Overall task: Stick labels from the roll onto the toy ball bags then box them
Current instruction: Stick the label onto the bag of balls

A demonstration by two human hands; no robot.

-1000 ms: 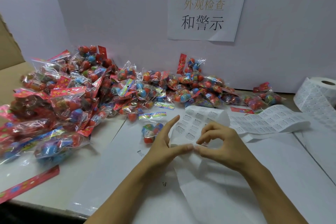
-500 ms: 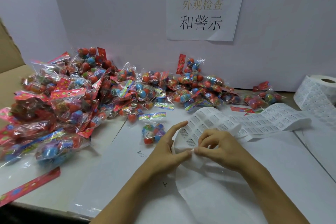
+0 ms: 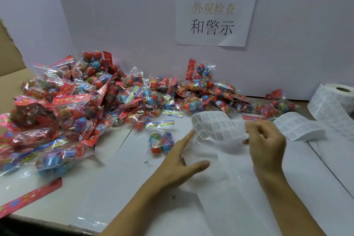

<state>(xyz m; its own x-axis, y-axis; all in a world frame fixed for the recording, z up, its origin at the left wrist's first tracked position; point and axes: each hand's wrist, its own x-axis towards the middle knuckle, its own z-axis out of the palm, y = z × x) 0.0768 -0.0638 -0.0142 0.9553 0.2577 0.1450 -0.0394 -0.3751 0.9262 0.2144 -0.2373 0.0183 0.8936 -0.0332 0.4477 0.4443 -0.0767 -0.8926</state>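
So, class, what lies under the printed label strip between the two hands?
Under the label strip you see blank backing paper spread over the white table. The right hand hides whatever lies beneath it.

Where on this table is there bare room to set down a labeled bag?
Free: the white tabletop between the heap of toy ball bags and the left hand, in front of the lone bag. Crowded: the back and left under the heap; the right under the label strip and label roll.
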